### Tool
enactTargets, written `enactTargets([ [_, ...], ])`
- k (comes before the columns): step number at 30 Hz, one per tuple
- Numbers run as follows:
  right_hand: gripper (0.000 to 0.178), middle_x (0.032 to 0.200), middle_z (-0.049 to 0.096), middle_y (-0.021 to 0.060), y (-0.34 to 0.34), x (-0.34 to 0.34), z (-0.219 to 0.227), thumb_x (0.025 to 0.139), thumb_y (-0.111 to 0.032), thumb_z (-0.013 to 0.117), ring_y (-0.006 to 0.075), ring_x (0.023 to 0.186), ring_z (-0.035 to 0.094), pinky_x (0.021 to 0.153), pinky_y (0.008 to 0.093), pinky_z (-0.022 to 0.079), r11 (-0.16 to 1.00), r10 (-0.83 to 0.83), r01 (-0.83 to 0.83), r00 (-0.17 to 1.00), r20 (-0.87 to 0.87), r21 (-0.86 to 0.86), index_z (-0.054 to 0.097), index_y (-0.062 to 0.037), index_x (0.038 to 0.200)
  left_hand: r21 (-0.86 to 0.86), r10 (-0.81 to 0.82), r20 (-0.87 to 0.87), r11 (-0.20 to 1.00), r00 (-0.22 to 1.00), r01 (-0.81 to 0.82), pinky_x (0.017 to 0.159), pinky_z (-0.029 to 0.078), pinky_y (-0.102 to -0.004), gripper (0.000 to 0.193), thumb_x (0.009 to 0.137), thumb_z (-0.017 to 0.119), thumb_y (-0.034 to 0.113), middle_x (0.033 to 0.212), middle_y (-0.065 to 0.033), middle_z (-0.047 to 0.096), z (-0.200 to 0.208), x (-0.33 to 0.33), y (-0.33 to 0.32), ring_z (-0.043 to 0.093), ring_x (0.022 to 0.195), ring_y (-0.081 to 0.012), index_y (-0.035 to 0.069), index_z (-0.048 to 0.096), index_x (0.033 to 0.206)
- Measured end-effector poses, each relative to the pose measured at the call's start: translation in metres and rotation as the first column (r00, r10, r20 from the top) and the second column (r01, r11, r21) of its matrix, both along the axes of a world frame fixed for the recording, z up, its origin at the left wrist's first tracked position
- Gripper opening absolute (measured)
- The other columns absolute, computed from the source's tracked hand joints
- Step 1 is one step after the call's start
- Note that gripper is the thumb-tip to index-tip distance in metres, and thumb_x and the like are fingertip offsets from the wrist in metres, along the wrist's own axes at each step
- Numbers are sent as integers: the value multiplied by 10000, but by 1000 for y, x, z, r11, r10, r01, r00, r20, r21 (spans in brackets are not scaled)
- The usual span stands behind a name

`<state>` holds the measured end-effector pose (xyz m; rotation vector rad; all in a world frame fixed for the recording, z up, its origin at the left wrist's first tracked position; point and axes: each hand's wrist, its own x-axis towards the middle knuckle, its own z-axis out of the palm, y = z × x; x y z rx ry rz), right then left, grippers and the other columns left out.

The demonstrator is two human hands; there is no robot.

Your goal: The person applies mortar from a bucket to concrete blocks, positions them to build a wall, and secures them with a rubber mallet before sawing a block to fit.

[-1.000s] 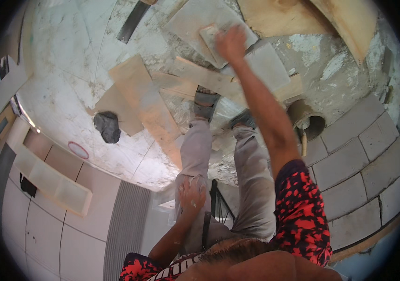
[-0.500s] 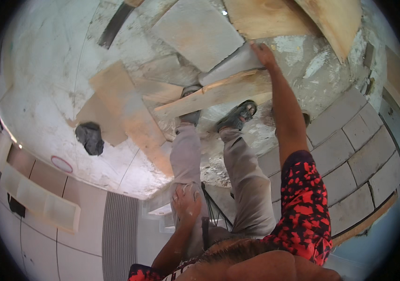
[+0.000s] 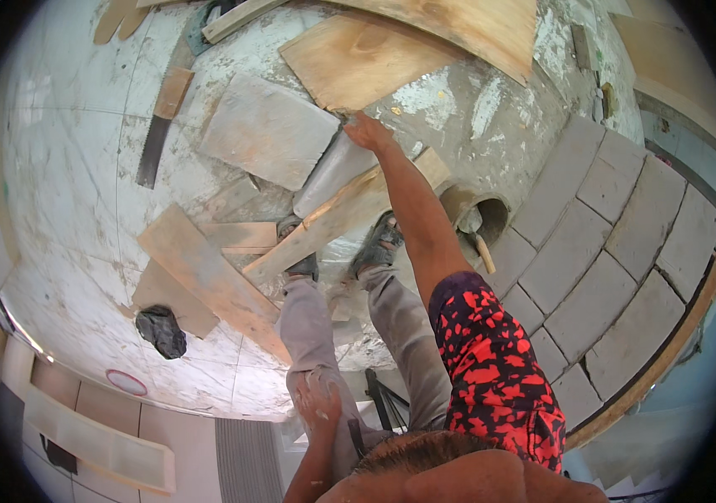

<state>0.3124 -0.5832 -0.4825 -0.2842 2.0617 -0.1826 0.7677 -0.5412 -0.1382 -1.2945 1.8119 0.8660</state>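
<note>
My right hand (image 3: 366,132) reaches far forward, its fingers closed at the far end of a smooth grey block (image 3: 333,176). That block lies tilted between a wider grey slab (image 3: 270,132) on its left and a long wooden plank (image 3: 341,214) on its near side. The fingertips are partly hidden behind the hand. My left hand (image 3: 317,398) rests on my left thigh, fingers stretched out and holding nothing. Beneath the plank's near side are my sandalled feet.
Plywood sheets (image 3: 374,54) lie ahead, boards (image 3: 207,281) and a crumpled black bag (image 3: 161,331) to the left. A saw blade (image 3: 152,155) lies farther left. On the right stand a round bucket (image 3: 496,216) with a wooden-handled trowel (image 3: 482,251) and a grey block wall (image 3: 584,268).
The view has swung, so the scene sits farther left and lower, and the bucket with the trowel now shows. My right hand stays at the block, my left on my thigh.
</note>
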Motion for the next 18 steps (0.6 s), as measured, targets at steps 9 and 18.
enactTargets([
  [9,971,1221,475,318,58,-18,70,585,-529,788,417,1155,467,996,428,382,896,338,-287,936,101,-339,438,113,1224,-28,-58,-44,998,997,57,954,369,-466,378,824,564,238,1202,-210,515,-1,-6,-6,471,1111,-413,39,566,1145],
  [18,829,1128,485,191,118,43,227,521,-279,850,358,1062,468,900,460,367,797,241,-476,815,-527,-371,453,29,1181,20,-98,85,995,992,97,967,376,-440,449,827,537,342,1310,-185,466,5,-19,-11,484,1134,-381,85,562,1194],
])
